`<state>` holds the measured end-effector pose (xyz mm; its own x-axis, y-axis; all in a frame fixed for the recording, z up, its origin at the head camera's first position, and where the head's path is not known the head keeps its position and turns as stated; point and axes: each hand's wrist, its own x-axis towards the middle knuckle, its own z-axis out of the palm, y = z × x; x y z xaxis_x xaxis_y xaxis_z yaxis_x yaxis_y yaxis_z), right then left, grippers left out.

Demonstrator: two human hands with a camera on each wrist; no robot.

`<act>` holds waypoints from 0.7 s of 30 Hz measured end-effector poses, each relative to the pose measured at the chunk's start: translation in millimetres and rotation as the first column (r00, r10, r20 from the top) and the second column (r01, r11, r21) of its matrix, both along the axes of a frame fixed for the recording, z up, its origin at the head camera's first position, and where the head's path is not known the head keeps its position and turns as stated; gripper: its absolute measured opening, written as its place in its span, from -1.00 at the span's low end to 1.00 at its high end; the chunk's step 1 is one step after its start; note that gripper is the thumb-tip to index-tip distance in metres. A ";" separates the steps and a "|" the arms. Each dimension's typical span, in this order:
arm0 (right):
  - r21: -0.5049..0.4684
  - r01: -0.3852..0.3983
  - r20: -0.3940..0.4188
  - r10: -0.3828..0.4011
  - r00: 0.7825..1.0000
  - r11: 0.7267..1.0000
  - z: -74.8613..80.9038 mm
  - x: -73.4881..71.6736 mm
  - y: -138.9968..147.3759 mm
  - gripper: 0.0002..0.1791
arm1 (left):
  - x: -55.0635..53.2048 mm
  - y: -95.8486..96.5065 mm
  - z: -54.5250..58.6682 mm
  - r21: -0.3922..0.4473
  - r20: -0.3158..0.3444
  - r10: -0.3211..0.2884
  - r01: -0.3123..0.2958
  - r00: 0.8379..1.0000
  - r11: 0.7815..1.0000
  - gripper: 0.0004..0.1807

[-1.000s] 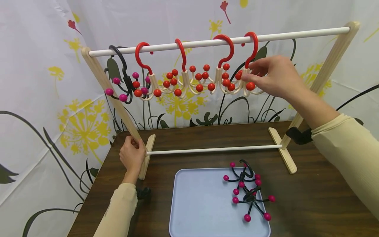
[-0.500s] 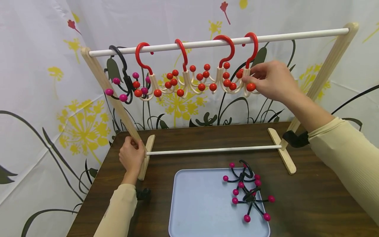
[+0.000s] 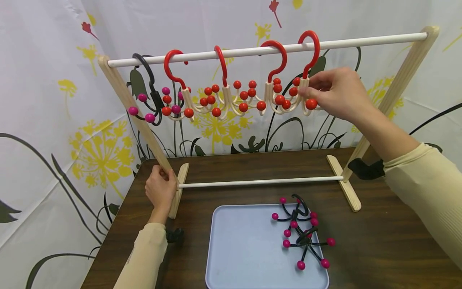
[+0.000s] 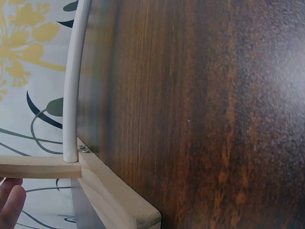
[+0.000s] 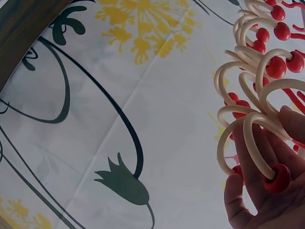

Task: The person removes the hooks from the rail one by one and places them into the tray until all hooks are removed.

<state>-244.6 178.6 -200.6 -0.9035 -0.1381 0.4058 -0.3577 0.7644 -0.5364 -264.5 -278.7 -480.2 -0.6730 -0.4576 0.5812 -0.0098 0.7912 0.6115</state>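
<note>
In the head view my right hand (image 3: 339, 94) pinches the cream stem of the rightmost red-and-cream multi-arm hanger (image 3: 304, 84). Its red hook arches well above the white top rod (image 3: 368, 41). Seen from the right wrist, the thumb and fingers (image 5: 255, 143) are at its stem, among curved cream arms tipped with red balls. Low on the rack's left wooden post (image 3: 124, 90), my left hand (image 3: 161, 188) grips the wood; the left wrist view catches only fingertips (image 4: 13, 205) beneath it. Three similar red-hooked hangers, including one close by (image 3: 268, 92), hang to the left.
A black hanger (image 3: 157, 101) with magenta balls hangs at the rod's left end. On the table (image 3: 393, 241), a pale blue tray (image 3: 245, 249) bears two more black hangers, the back one (image 3: 295, 215) and the front one (image 3: 306, 241). A lower white rod (image 3: 260, 183) joins the rack's feet.
My right hand has risen slightly and moved a little right with the rightmost hanger, whose hook now stands higher over the rod. My left hand has kept its place on the post.
</note>
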 end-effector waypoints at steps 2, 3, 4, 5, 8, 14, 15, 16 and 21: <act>-0.006 0.004 -0.003 -0.004 1.000 1.000 1.1 0.9 0.8 -0.52 | -0.4 0.5 0.7 -0.001 -0.002 0.000 0.000 1.000 1.000 -0.81; -0.007 0.007 -0.004 -0.007 1.000 1.000 1.6 1.2 0.9 -0.51 | -0.4 0.6 0.9 0.000 -0.001 0.002 -0.002 1.000 1.000 -0.81; -0.012 0.007 -0.006 -0.007 1.000 1.000 2.0 1.5 0.9 -0.51 | -0.5 0.7 1.0 0.000 -0.001 0.003 -0.003 1.000 1.000 -0.81; -0.016 0.010 -0.006 -0.011 1.000 1.000 2.3 1.7 0.9 -0.51 | -0.5 0.8 1.0 0.000 0.000 0.004 -0.004 1.000 1.000 -0.80; -0.037 0.024 -0.010 -0.025 1.000 0.999 2.6 2.6 0.7 -0.51 | -0.5 0.9 0.9 0.003 0.002 0.008 -0.008 1.000 1.000 -0.80; -0.095 0.073 -0.042 -0.077 0.996 0.993 2.0 6.4 0.8 -0.52 | -0.7 1.7 0.5 0.004 0.007 0.009 -0.010 1.000 1.000 -0.80; -0.108 0.077 -0.047 -0.082 0.995 0.991 2.3 6.6 0.8 -0.52 | -0.6 2.0 0.6 0.004 0.004 0.008 -0.008 1.000 1.000 -0.80; -0.118 0.079 -0.056 -0.086 0.995 0.990 2.8 6.6 0.8 -0.52 | -0.6 2.0 0.5 0.006 0.002 0.008 -0.008 1.000 1.000 -0.80; -0.148 0.074 -0.090 -0.088 0.992 0.986 6.0 8.2 -0.6 -0.54 | -0.6 1.7 -0.5 0.003 -0.007 0.007 -0.007 1.000 1.000 -0.80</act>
